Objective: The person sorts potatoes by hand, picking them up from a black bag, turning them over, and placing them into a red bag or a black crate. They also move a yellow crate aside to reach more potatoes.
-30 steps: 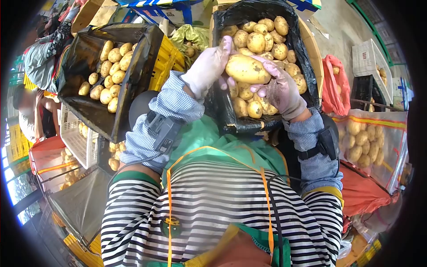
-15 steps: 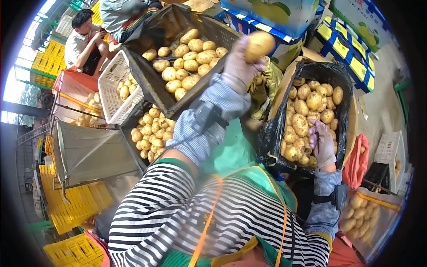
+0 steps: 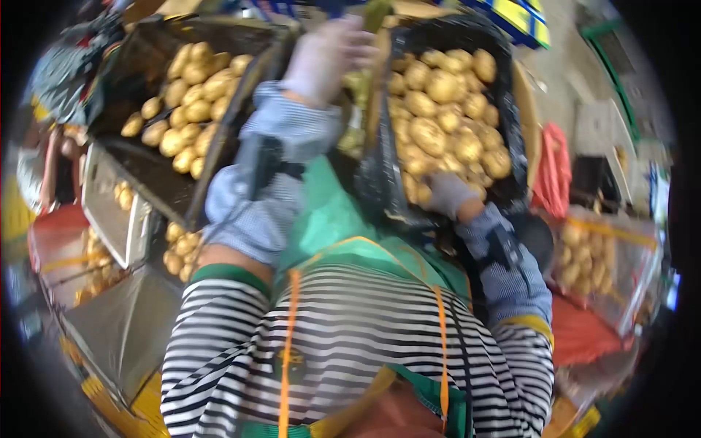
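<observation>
My left hand (image 3: 326, 60), in a pale glove, is raised between two potato boxes. Its fingers are blurred but stretched apart, with no potato visible in them. My right hand (image 3: 449, 196), also gloved, reaches into the near end of the right box (image 3: 520, 157), which is lined with black plastic. Its fingertips are down among the potatoes (image 3: 443, 86) and too hidden to show a grip. More potatoes (image 3: 196, 109) lie in the dark-lined box (image 3: 117, 109) on the left.
A white crate (image 3: 109, 197) and another heap of potatoes (image 3: 179, 252) sit at the left. To the right are a red mesh bag (image 3: 553, 171) and a clear bag of potatoes (image 3: 584, 255). A blue and yellow carton (image 3: 520, 20) stands behind the right box.
The potato that was in my left hand is no longer seen there, and its fingers have spread. My right hand has lowered onto the potatoes. The whole view has shifted.
</observation>
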A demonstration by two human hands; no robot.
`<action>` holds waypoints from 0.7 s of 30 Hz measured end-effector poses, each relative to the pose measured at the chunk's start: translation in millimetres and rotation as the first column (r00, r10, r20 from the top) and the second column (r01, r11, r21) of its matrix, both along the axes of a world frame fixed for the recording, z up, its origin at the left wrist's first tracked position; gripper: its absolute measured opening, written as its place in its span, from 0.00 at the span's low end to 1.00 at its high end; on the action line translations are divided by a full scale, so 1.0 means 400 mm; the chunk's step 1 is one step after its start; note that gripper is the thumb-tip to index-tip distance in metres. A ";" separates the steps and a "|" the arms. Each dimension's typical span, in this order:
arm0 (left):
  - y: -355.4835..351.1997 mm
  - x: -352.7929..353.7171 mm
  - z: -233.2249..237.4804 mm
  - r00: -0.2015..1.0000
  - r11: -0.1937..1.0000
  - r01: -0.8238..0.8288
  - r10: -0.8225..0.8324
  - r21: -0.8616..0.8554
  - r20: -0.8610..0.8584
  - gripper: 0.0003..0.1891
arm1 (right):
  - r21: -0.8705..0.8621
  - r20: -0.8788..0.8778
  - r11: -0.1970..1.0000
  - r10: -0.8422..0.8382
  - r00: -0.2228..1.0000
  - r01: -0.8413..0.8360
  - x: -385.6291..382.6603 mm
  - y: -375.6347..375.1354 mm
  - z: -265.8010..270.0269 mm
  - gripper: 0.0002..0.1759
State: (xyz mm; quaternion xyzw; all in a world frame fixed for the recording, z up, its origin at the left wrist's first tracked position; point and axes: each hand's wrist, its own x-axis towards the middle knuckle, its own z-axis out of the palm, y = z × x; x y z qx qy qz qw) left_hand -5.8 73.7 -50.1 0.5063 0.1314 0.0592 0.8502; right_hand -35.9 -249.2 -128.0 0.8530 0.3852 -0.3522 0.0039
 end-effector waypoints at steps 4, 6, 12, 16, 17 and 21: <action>-0.041 0.101 -0.172 0.858 0.844 -0.043 -0.244 0.535 0.453 0.16 | 0.023 0.018 0.995 -0.097 0.995 0.096 -0.036 0.044 0.034 0.22; -0.082 0.045 0.001 0.998 0.924 0.058 -0.069 0.378 0.014 0.13 | 0.095 -0.001 0.994 -0.047 0.999 0.047 0.001 0.010 -0.094 0.30; -0.125 -0.007 0.006 0.917 0.720 0.319 -0.399 0.617 -0.009 0.25 | 0.366 -0.689 0.506 -0.417 0.593 0.781 0.096 0.021 0.042 0.28; -0.196 -0.114 0.082 0.839 0.602 0.339 -0.541 0.723 0.056 0.27 | 0.599 -0.656 0.391 -0.262 0.708 0.699 0.073 0.060 0.248 0.34; -0.207 -0.126 0.119 0.854 0.637 0.344 -0.518 0.690 0.053 0.25 | 0.510 -0.822 0.231 -0.156 0.548 0.829 0.041 0.071 0.287 0.38; -0.259 -0.140 0.120 0.872 0.677 0.167 -0.441 0.717 0.214 0.31 | 0.465 -0.882 0.132 -0.016 0.471 0.876 0.023 0.015 0.321 0.41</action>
